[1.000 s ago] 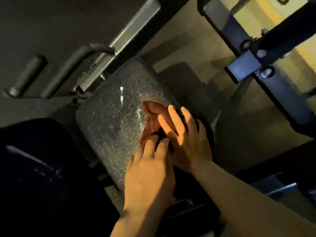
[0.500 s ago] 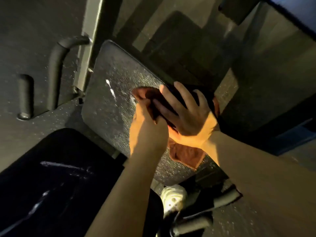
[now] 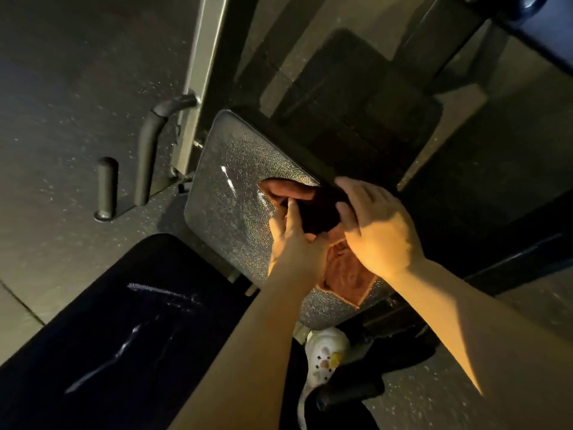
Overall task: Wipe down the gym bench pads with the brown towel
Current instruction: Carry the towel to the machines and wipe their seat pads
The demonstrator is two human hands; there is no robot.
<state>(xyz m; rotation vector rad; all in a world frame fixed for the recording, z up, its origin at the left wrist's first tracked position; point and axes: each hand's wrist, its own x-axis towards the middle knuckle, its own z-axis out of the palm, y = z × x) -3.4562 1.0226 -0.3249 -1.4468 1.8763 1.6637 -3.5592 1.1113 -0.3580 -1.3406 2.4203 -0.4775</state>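
The crumpled brown cloth towel (image 3: 344, 268) is gripped by both the left hand (image 3: 294, 240) and right hand (image 3: 378, 231) on the sparkly grey vinyl bench pad (image 3: 229, 193), whose unwiped area lies to the left.

Both hands, left hand (image 3: 297, 243), right hand (image 3: 381, 234), holding brown towel (image 3: 344, 271) on bench pad (image 3: 229, 187)

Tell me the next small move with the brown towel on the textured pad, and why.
Probably sweep the brown towel leftward: both the left hand and right hand hold it at the dark textured bench pad's right side, and pale streaks show on the left part.
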